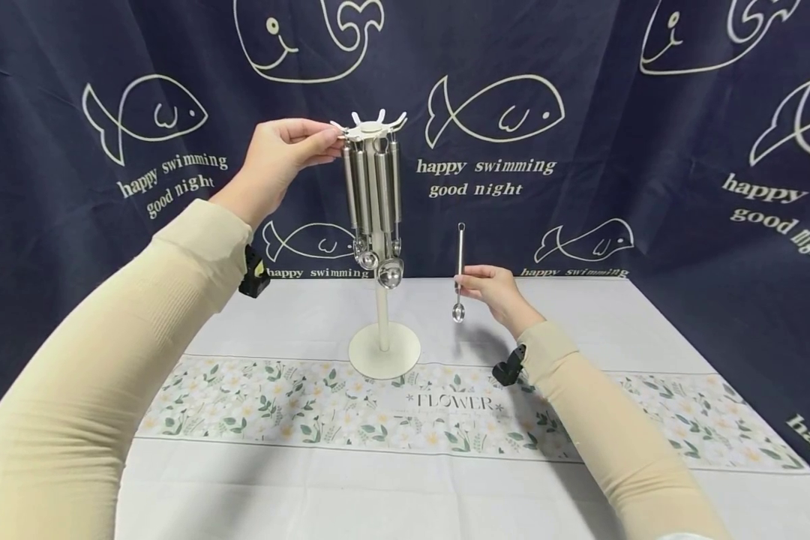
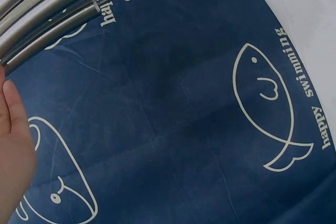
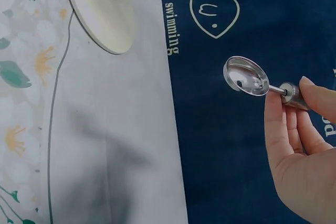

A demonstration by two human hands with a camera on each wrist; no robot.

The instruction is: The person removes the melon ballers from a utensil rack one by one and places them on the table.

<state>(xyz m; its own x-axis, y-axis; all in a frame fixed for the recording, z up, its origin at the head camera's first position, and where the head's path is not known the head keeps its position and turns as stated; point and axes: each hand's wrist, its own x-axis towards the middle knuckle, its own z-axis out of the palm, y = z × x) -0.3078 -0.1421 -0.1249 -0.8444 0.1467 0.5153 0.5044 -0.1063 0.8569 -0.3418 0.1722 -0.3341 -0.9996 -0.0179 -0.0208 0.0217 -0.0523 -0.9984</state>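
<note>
Spoon (image 1: 460, 259) in fingers (image 1: 475, 282), "FLOWER" runner (image 1: 391, 427), "happy swimming" curtain (image 1: 391, 45)

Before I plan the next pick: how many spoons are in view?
5 visible: one spoon in the right hand, four hanging spoons on the white stand. More may be hidden behind those.

white-clothed tbl (image 1: 324, 487), faint creases. floral band (image 1: 243, 405) across it l. to r., thin dk border lines, grn leaves, white + yellow blooms, "flower" printed nr middle. cream stand (image 1: 382, 307) upright on cloth, round base (image 1: 385, 365) flat, overlapping band's far edge. soft shadows (image 1: 243, 476) on cloth too.
</note>
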